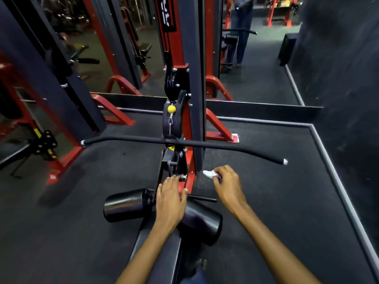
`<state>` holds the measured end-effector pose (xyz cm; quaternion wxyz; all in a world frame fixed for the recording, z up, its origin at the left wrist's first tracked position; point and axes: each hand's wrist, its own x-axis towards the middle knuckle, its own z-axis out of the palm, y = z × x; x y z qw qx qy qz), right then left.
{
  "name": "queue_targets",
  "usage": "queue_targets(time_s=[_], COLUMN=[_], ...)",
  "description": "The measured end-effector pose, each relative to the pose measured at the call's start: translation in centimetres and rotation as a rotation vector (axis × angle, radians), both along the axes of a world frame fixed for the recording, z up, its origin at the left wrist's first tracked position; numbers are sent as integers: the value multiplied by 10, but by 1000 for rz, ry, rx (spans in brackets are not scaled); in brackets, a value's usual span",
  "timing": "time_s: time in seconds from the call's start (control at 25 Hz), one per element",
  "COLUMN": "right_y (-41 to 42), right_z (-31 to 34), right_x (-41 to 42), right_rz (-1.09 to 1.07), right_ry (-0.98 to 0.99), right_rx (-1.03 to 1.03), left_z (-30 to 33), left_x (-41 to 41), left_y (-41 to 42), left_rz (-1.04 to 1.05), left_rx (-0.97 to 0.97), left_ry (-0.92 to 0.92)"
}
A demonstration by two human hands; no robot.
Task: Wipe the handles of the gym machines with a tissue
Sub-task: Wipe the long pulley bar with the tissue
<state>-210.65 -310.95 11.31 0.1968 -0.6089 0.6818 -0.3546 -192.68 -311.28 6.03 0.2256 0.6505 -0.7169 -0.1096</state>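
At a lat pulldown station in a red-and-black gym, I leaned over the machine with a crumpled white tissue [209, 174] pinched in my right hand [227, 186] and my left hand [171, 198] laid on the red frame [189, 177] just above the black knee rollers [127, 204]. The long black pulldown bar [235, 147], the handle I judged to be the one due for wiping, hung crosswise ahead of both hands, apart from them and untouched by the tissue. The risks, as I read them, lay in that gap: the bar hung from a chain [170, 124] below a yellow stopper ball [171, 108], so a one-handed push with the tissue could have swung it away and left the grip ends unwiped; the wad was small and bunched, so it could have slipped from my fingertips onto the dark rubber floor [276, 181] or torn on the textured grip; and my left fingers lay close to the bolts and bracket of the roller mount, where a shifting weight could have pinched them. My right fingers were curled tight round the tissue, only a white tuft showing past the knuckles. My left hand was nearly flat, fingers fairly straight and pressing on the frame, thumb spread to the side, holding nothing. A mirror [256, 68] behind the machine showed a standing figure's legs.
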Motion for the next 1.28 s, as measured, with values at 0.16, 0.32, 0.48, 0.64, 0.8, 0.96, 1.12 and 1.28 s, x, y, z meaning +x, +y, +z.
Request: queue_targets(time_s=[0.16,0.32,0.48,0.64,0.8,0.96,1.12,1.28], right_y=[-75,-149,-214,-277,-304,-330,-340,-296], right_z=[-27,-64,-109,-170,-210,-227,-242,-252], right_x=[0,-4,-12,-15,-7,51,86,42], right_rz=[-53,-78,-89,-191,-462,-355,-59,-259], right_ry=[22,41,54,55,195,177,324,442], right_rx=[57,123,133,-20,-224,-372,-512,-541], left_z=[-31,-75,-123,-171,-201,-209,-217,-220], left_x=[10,15,28,44,44,44,41,44], left_y=[-115,-231,-318,-391,-413,-417,-423,-422], left_rz=[-31,-52,-108,-236,-291,-266,-253,-254], left_rx=[-20,5,-122,-355,-579,-635,-724,-799], left_ry=[10,-37,-169,-228,-93,-92,-74,8])
